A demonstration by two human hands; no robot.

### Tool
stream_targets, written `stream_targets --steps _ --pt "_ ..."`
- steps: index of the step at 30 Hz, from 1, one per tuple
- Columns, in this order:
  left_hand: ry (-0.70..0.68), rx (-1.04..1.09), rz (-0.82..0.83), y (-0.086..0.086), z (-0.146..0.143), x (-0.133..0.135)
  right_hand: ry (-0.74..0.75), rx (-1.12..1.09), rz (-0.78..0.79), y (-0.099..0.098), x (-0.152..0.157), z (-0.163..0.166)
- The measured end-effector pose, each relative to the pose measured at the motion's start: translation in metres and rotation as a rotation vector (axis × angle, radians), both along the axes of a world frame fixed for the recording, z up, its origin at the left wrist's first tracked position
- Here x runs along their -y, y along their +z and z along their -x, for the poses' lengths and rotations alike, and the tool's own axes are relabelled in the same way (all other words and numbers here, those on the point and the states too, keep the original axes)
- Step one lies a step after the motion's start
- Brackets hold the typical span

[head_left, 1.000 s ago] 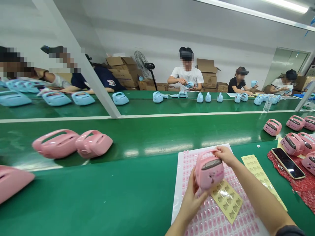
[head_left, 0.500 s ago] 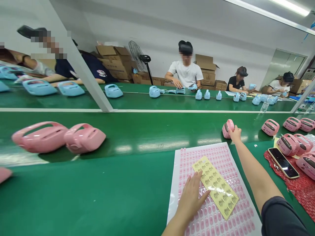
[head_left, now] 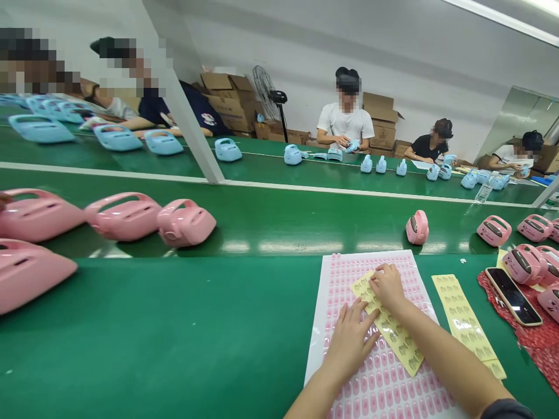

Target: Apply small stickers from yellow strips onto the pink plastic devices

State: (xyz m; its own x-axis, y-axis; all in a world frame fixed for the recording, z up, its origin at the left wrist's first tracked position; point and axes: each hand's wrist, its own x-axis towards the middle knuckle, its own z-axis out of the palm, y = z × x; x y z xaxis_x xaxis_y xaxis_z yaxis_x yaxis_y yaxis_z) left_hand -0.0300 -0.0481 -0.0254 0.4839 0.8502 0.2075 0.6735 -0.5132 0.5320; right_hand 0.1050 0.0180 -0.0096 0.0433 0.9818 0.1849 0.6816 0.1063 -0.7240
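Note:
A white sheet (head_left: 317, 331) bearing rows of small pink oval stickers lies on the green bench. Across it, at a slant, rests a yellow label sheet (head_left: 399, 337) with printed labels. My right hand (head_left: 388, 288) has its fingers bent and closed at the upper end of the label sheet; the fingertips are partly hidden. Spread flat beside it, my left hand (head_left: 349, 337) touches the label sheet's left edge with its fingertips. Past the sheets, a pink handled casing (head_left: 417, 228) stands on the green surface, apart from both hands.
More yellow label sheets (head_left: 465, 323) lie to the right, beside a phone (head_left: 513, 297) on red bubble wrap (head_left: 541, 352). Pink casings (head_left: 186, 224) stand at left and far right. Behind the white rail (head_left: 271, 187), co-workers handle blue casings (head_left: 227, 150); a bottle (head_left: 484, 189) stands there.
My right hand has let go of the pink casing and come back to the yellow label sheet. My view has shifted left, showing more pink casings at left.

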Motion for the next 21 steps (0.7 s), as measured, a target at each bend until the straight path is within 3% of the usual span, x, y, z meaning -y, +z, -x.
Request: stream_targets --steps 8,14,17,21 --pt "-0.006 -0.057 0.074 0.014 -0.002 0.001 -0.018 -0.367 0.194 0.004 -0.014 0.006" --pt "0.001 -0.082 0.256 0.032 -0.001 0.010 -0.048 -0.566 0.113 0.002 -0.010 0.014" --pt "0.071 0.142 0.333 0.041 0.015 0.002 -0.073 -0.599 0.045 -0.004 -0.003 0.017" --pt "0.457 0.749 0.370 0.048 0.065 -0.042 -0.061 -0.585 -0.018 -0.015 0.004 0.018"
